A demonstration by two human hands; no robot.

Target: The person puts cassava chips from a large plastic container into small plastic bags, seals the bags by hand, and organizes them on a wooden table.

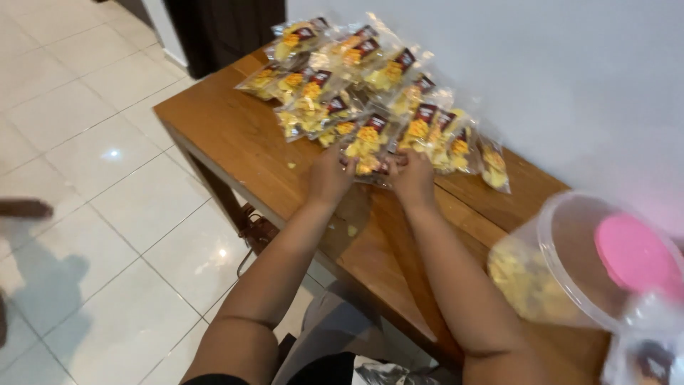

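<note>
Hands meet mid-frame: your left hand (pixel 329 175) and right hand (pixel 413 178) both pinch 1 clear snack packet (pixel 365 151) at the pile's (pixel 356 78) near edge; I judge squaring it on the wooden table (pixel 235 135) works best.

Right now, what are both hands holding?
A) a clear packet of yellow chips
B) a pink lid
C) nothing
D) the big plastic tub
A: the left hand and right hand both grip one packet at the near edge of the pile on the table.

hands (pixel 370 175) gripping chip packet (pixel 367 146), wooden table (pixel 235 135)
</note>
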